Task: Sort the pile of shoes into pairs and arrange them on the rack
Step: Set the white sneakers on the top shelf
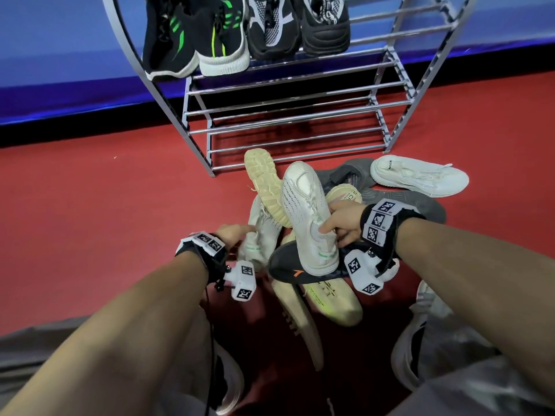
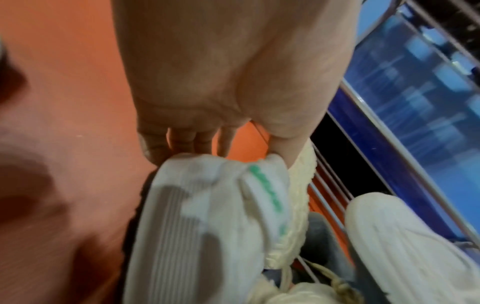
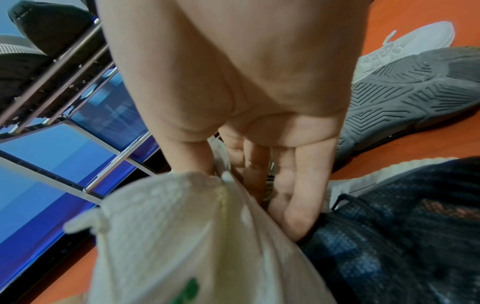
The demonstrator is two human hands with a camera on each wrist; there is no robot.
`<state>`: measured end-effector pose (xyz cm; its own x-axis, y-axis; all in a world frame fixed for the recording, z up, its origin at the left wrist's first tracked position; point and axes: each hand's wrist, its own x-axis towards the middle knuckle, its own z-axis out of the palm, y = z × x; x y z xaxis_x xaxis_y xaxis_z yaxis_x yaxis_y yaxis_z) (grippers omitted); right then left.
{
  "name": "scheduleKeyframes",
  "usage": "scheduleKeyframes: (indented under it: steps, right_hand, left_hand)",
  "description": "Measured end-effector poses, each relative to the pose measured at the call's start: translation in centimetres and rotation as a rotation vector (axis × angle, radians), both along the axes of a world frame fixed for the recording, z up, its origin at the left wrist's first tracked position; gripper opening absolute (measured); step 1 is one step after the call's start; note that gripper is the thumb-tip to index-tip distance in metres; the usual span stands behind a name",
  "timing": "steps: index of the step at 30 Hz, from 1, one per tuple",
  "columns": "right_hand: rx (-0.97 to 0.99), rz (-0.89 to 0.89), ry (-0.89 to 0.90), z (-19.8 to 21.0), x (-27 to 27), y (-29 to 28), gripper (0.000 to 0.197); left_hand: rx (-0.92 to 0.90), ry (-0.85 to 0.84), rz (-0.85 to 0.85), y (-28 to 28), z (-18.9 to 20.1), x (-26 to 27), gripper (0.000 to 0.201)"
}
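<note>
Right hand (image 1: 342, 224) fingers (image 3: 298, 197) and thumb pinch the collar of a white sneaker (image 1: 306, 211) at frame centre. Left hand (image 1: 232, 232) fingers (image 2: 179, 139) grip the heel of its matching white sneaker (image 1: 261, 232) just left. Both sit atop the shoe pile (image 1: 330, 298) on the red floor (image 1: 105, 220), below the rack (image 1: 288, 115).

A jumbled pile of shoes (image 1: 303, 235) lies before the rack (image 1: 294, 121), whose upper shelf holds four dark sneakers (image 1: 240, 31).

White shoe (image 1: 306, 211) green lettering; black shoes (image 1: 192, 40) green stripes; red floor (image 1: 105, 205).
</note>
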<state>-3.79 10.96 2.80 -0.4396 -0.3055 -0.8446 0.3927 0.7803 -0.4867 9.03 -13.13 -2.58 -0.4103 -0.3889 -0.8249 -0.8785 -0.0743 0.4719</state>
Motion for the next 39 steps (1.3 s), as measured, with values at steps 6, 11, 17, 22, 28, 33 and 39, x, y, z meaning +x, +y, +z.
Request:
scheduleKeyframes:
  steps: [6,11,17,22,28,33,39]
  right_hand:
    - [0.0,-0.045,-0.025,0.3,-0.2,-0.2,0.03]
    - [-0.149,-0.253,-0.026,2.4,-0.5,-0.6,0.035]
    - [-0.346,-0.366,-0.171,5.4,1.1,-1.0,0.046]
    - [-0.445,-0.344,-0.219,6.8,2.1,-1.6,0.055]
    - [-0.56,-0.352,-0.225,8.6,1.5,0.5,0.049]
    - [-0.554,-0.333,-0.132,8.7,1.7,1.9,0.042]
    - [-0.594,-0.375,0.005,10.0,0.6,2.9,0.048]
  left_hand:
    - [-0.127,-0.008,-0.187,0.0,4.1,-1.4,0.039]
    - [-0.176,0.006,-0.223,-1.3,6.9,0.5,0.025]
    - [-0.11,0.148,-0.212,-0.2,10.2,1.5,0.024]
    - [-0.062,0.308,-0.241,3.4,13.8,-0.2,0.012]
    - [0.066,0.394,-0.287,6.2,15.2,-1.5,0.025]
    - [0.063,0.432,-0.266,8.3,15.6,-2.1,0.012]
    - [0.181,0.496,-0.177,9.8,18.0,-3.4,0.037]
